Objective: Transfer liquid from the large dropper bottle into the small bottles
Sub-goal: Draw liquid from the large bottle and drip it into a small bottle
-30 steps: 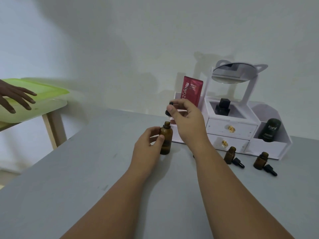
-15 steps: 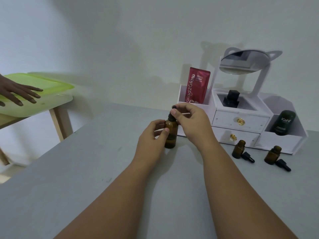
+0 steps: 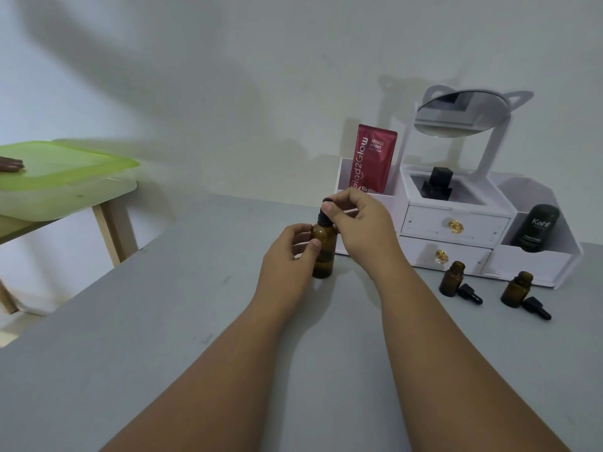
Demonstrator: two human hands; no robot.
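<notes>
The large amber dropper bottle (image 3: 323, 252) stands upright on the grey table (image 3: 163, 337). My left hand (image 3: 288, 256) grips its body from the left. My right hand (image 3: 359, 220) pinches the black dropper cap (image 3: 325, 213), which sits on the bottle's neck. To the right stand two small amber bottles (image 3: 452, 278) (image 3: 517, 289), both uncapped. A small black dropper cap lies on the table beside each of them (image 3: 470, 294) (image 3: 536, 308).
A white drawer organiser (image 3: 456, 223) with a tilted mirror (image 3: 463, 114) stands against the wall, holding a red sachet (image 3: 372, 158), a black cube bottle (image 3: 437, 184) and a dark tube (image 3: 538, 228). A side table carries a green-lidded box (image 3: 65, 171); another person's hand (image 3: 11, 164) rests on it.
My right hand has brought the dropper cap down from above the bottle onto its neck. The other person's hand on the green lid has drawn back to the left.
</notes>
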